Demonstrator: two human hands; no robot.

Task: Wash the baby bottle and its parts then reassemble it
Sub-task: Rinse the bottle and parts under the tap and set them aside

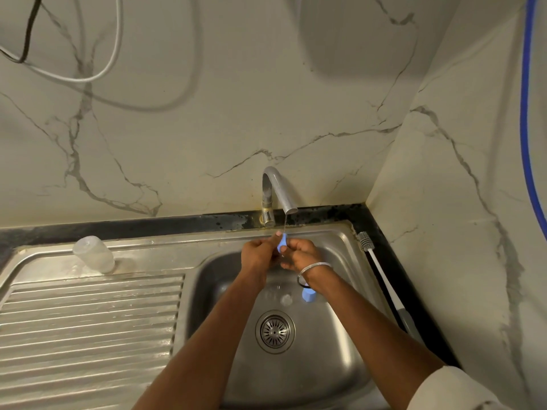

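Note:
Both my hands meet over the sink basin (pixel 340 344) under the tap (pixel 278 190), from which a thin stream of water falls. My left hand (pixel 259 253) and my right hand (pixel 302 253) together pinch a small light-blue bottle part (pixel 282 242) held in the stream. Another light-blue part (pixel 308 295) lies in the basin just below my right wrist, partly hidden by it. The clear bottle body (pixel 94 254) stands upside down on the steel drainboard at the far left.
A white-handled bottle brush (pixel 381 276) lies along the black counter edge right of the sink. The ribbed drainboard (pixel 88 321) fills the left. The drain strainer (pixel 275 331) sits mid-basin. Marble walls close the back and right; cables hang top left.

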